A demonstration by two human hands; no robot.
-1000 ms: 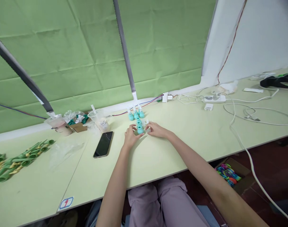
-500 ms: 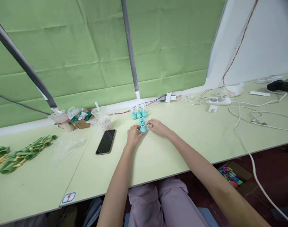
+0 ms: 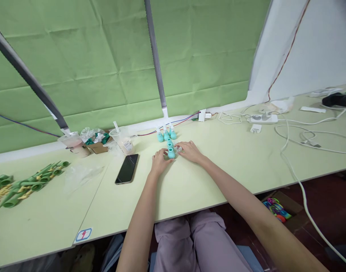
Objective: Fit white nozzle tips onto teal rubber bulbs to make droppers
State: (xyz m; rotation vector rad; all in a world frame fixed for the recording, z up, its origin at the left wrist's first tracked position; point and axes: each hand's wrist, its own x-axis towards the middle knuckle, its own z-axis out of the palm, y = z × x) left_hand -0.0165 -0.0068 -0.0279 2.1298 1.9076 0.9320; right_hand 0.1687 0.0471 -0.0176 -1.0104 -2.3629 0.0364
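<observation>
A short row of small turquoise bottles with open round mouths stands upright in front of me. My left hand (image 3: 159, 162) is curled round the nearest turquoise bottle (image 3: 171, 153), fingers at its left side and thumb at its front. On the right, my right hand (image 3: 190, 152) has its fingertips pinched at a small translucent whitish piece (image 3: 179, 150), close beside that bottle; its exact shape is too small to make out. Behind the row, several turquoise bottles with white tops (image 3: 166, 136) stand in a group near the wall.
A black phone (image 3: 127, 169) lies left of my hands. Behind it stand a plastic drink cup (image 3: 123, 141) and another cup (image 3: 75, 144). Green and yellow plastic parts (image 3: 36, 183) lie far left. A power strip (image 3: 262, 119) and white cables are on the right.
Both hands stay almost in place by the nearest bottle. My right fingers have shifted slightly left, nearer the bottle row.
</observation>
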